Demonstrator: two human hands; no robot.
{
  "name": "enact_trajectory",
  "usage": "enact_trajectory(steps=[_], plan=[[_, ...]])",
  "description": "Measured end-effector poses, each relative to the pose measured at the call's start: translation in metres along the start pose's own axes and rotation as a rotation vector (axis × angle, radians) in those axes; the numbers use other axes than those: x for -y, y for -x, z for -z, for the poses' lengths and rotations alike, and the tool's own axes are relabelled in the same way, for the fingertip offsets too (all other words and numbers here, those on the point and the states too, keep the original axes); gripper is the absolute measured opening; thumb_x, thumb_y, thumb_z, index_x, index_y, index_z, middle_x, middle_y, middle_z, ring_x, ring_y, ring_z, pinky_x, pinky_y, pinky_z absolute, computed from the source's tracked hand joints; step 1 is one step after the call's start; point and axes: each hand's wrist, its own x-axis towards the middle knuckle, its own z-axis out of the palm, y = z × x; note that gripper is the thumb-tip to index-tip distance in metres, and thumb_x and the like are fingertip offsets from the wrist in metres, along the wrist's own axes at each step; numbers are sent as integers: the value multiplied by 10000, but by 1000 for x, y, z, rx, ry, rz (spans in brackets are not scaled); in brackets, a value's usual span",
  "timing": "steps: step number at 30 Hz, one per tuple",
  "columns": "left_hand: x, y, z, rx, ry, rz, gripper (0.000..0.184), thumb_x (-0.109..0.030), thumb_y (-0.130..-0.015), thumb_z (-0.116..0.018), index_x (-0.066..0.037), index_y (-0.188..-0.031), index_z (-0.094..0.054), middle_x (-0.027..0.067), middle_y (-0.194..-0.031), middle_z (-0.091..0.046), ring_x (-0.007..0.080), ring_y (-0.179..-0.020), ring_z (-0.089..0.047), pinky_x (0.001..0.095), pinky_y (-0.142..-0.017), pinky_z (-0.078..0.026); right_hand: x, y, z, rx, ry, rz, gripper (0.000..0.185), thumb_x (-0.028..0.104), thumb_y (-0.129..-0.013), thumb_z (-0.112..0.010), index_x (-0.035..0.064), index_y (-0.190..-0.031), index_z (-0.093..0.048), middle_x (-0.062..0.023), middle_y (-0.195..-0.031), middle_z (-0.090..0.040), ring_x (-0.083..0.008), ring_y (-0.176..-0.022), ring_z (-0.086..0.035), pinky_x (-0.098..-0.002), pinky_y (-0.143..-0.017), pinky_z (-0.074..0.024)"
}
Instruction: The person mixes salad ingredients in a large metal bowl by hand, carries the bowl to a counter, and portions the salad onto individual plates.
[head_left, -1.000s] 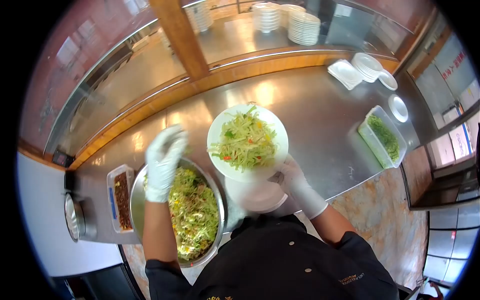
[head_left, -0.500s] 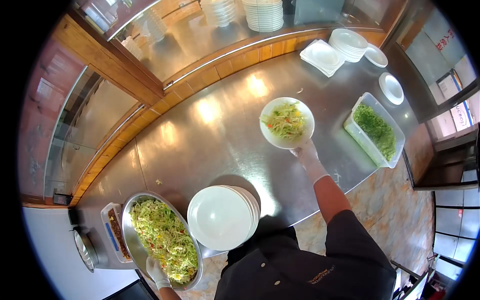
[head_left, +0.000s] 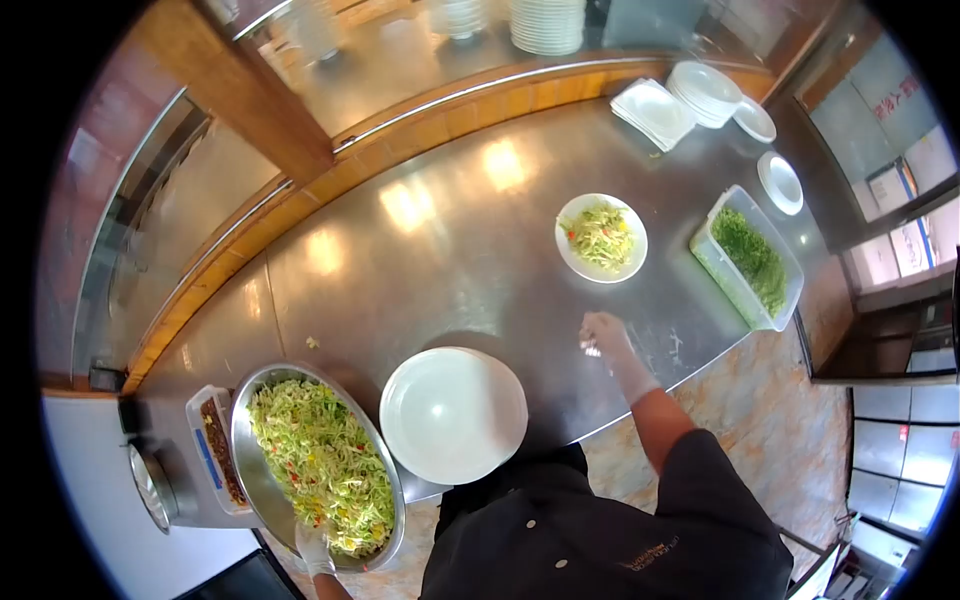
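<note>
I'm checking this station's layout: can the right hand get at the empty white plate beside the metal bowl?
Probably yes: only bare counter shows between the right hand and the empty white plate, and nothing lies on it.

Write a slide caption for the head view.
Gloved left hand at the rim of a steel bowl of shredded salad; right hand near a salad-topped white plate on the counter.

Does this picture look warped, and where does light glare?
Head view: yes, the counter appears bowed, and black fills the corners. Head view: warm glare patches lie on it near the wooden ledge; a small white glint shows on the big front plate.
</note>
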Motion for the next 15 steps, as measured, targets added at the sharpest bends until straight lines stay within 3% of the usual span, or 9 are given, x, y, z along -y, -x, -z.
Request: enact_trajectory(steps=[2,3,4,5,7,8,11,15], plan=[[-31,-4,-10,123,44,-61,642,96,-860,-663,9,-1469,-482,139,-1334,-641,225,-1157,-650,343,-907,-569,46,86,-62,83,38,-132,224,245,-1012,-653,47,-913,-622,-23,-790,-607,-108,-637,-578,-267,-558,-463],[-14,-27,1,157,-13,-176,656,96,-860,-678,3,-1479,-481,133,-1344,-643,232,-1182,-651,348,-923,-579,62,120,-90,89,188,-101,216,245,-1012,-657,55,-917,-623,-19,-795,-606,-96,-650,-579,-259,-564,-462],[-6,-45,7,160,60,-87,666,82,-859,-707,9,-1482,-482,127,-1353,-642,231,-1181,-647,339,-957,-558,60,141,-111,117,333,-70,208,245,-1013,-661,62,-921,-624,-15,-801,-606,-83,-663,-580,-251,-569,-461],[-14,-65,9,202,-123,-251,690,72,-847,-737,12,-1485,-481,132,-1367,-631,233,-1196,-633,335,-994,-536,28,142,-110,158,336,-2,210,259,-1002,-685,75,-916,-629,-3,-787,-608,-75,-657,-579,-236,-565,-459],[-38,-90,8,183,-2,-197,806,9,-805,-822,9,-1520,-450,133,-1418,-592,227,-1232,-600,344,-1017,-514,4,146,-109,193,432,61,214,276,-971,-736,101,-900,-636,15,-747,-610,-68,-623,-575,-212,-542,-451],[-53,-108,9,190,-225,-285,911,-105,-781,-879,20,-1549,-405,180,-1495,-531,282,-1337,-539,378,-1119,-440,15,153,-120,172,523,71,217,278,-951,-764,114,-887,-637,21,-720,-611,-67,-596,-571,-202,-524,-446],[-73,-167,-2,98,-518,-247,1075,-289,-728,-920,44,-1573,-344,266,-1638,-327,377,-1531,-301,409,-1268,-228,34,181,-167,-27,665,72,270,288,-903,-817,84,-874,-643,16,-691,-593,-54,-566,-537,-218,-502,-435],[-102,-235,-41,192,-554,-475,1054,-352,-732,-907,-23,-1579,-374,265,-1624,-346,382,-1524,-318,452,-1271,-237,31,189,-185,-30,839,90,241,255,-936,-777,75,-889,-623,-4,-702,-614,-72,-556,-561,-228,-481,-456]])
